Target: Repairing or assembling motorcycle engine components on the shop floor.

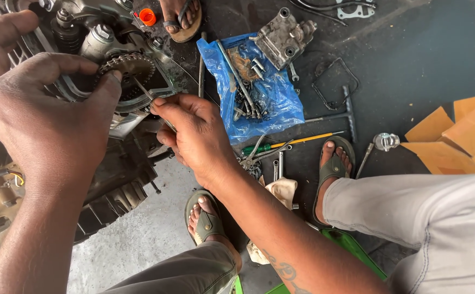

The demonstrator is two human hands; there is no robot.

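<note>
The left hand (41, 117) curls over a dark toothed steel sprocket wheel with its chain (126, 68), thumb and fingertips pinching the rim where it sits at the top of a grimy grey metal engine block (112, 179) standing on the concrete floor. The right hand (194, 133) is closed around a thin silvery metal rod-like tool (145, 93), its tip angled up against the sprocket's face. The sprocket looks stiff, fairly heavy for its size and probably oily, so the toothed edge seems the surest place to grip it, while the flat faces would likely slip; the slim tool looks light and rigid and is best held near its lower end, as it is now. Just beside the right hand lies a crumpled blue plastic bag (278, 103) strewn with bolts and small parts, with a grey cast metal housing (281, 35) at its upper edge. Near it are a screwdriver with a yellow shaft and green handle (289, 142), a black T-handle wrench (346, 111), and brown cardboard pieces (455, 136) well apart to the right. The person's own sandalled feet and another person's foot (180, 19) crowd the floor around the work.
</note>
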